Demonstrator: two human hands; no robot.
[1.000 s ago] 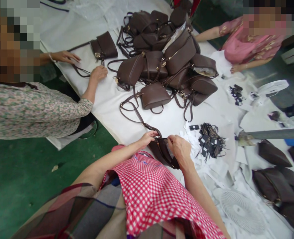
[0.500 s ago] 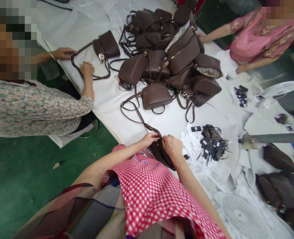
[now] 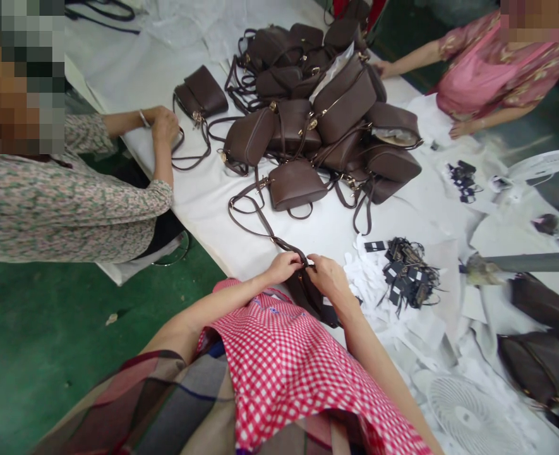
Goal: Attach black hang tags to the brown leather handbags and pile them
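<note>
A dark brown handbag leans against my checked apron at the table's near edge, partly covered by my forearms. My left hand pinches the bag's upper edge near a small metal fitting, its fingers closed. Opposite it, my right hand is closed on the same edge, thumb and forefinger close to the left fingertips. From the bag a long brown strap runs away over the white table. Just beyond lies another brown handbag. Black hang tags are heaped right of my right hand.
Brown handbags pile up across the table. At the left a co-worker's hands hold a bag strap; another co-worker's hand rests at the far right edge. A white fan stands lower right, near more dark bags.
My hands stay at the bag's edge, the right fingers shifting slightly. A black tag now shows under my right wrist. The left co-worker's hands have come together on the strap.
</note>
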